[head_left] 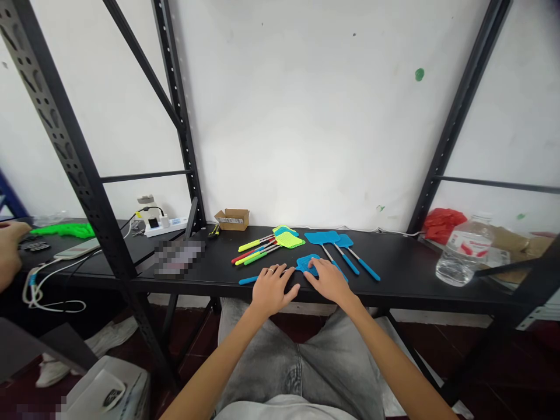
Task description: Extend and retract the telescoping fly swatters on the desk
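Note:
A blue fly swatter (248, 280) lies sideways at the front edge of the black table, its head to the right. My left hand (272, 287) rests over its shaft with the fingers spread. On the swatter's blue head lie the fingers of my right hand (327, 279), also apart. Behind my hands, a yellow-green swatter (289, 239) tops a fanned pile with yellow, red, blue and green handles. Several blue swatters (322, 237) lie to the right of that pile, handles pointing toward the front right.
A small open cardboard box (233, 220) stands at the back left of the table (402, 256). On the right are a large water bottle (464, 251) and a red bag (443, 225). Metal posts flank the table. Another person's hand (11, 252) shows at far left.

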The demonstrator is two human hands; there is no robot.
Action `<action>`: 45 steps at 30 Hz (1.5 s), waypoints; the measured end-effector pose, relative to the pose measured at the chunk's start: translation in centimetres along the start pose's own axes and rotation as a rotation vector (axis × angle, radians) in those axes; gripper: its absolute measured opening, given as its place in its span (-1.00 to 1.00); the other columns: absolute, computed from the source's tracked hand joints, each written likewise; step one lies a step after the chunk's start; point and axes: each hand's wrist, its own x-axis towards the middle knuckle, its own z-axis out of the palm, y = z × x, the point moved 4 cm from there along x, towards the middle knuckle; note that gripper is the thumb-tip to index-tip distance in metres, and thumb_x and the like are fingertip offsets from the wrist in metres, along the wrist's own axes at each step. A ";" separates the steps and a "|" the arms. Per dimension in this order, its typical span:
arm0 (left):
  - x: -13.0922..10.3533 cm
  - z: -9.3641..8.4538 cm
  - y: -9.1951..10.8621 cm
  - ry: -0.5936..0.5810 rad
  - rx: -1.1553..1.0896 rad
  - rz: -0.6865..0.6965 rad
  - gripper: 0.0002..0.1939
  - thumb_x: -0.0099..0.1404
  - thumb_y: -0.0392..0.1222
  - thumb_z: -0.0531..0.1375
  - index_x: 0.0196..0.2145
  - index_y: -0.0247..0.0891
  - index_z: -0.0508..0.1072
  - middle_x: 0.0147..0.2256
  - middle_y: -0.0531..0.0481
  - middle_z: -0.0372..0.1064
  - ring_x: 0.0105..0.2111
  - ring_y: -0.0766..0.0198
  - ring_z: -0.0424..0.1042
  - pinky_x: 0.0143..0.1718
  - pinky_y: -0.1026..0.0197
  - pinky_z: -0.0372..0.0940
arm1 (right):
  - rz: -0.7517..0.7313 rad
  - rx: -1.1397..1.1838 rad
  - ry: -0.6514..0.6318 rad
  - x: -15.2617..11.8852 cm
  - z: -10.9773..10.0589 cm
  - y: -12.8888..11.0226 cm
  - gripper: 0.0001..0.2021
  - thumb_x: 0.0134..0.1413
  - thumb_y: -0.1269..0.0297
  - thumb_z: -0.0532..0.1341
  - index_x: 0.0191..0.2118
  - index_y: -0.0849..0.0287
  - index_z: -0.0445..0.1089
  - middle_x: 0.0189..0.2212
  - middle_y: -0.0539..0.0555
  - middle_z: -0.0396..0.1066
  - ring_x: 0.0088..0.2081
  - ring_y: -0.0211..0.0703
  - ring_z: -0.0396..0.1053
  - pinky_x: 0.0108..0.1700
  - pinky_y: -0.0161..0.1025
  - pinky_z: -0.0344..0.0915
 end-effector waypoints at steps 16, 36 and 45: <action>0.0 0.1 -0.1 0.002 -0.012 0.002 -0.50 0.46 0.15 0.03 0.19 -0.12 0.42 0.13 -0.13 0.44 0.10 -0.05 0.39 0.05 -0.09 0.26 | -0.010 -0.001 0.012 -0.1 -0.1 0.0 -0.83 0.35 0.12 0.10 -0.15 0.09 0.32 -0.18 0.10 0.48 -0.07 0.00 0.41 -0.13 -0.18 0.19; 0.1 0.0 0.0 -0.003 -0.016 -0.005 -0.51 0.45 0.14 0.05 0.18 -0.11 0.43 0.12 -0.13 0.45 0.09 -0.06 0.39 0.04 -0.09 0.27 | -0.007 -0.010 -0.006 -0.1 -0.2 0.0 -0.80 0.36 0.10 0.08 -0.13 0.08 0.32 -0.16 0.12 0.48 -0.07 0.01 0.41 -0.16 -0.18 0.20; 0.1 -0.2 0.0 -0.011 -0.026 -0.009 -0.51 0.45 0.14 0.04 0.18 -0.12 0.43 0.12 -0.14 0.44 0.09 -0.05 0.39 0.04 -0.09 0.27 | -0.006 -0.011 -0.011 -0.1 -0.2 0.0 -0.81 0.36 0.10 0.08 -0.13 0.09 0.32 -0.16 0.11 0.48 -0.07 0.02 0.41 -0.15 -0.18 0.18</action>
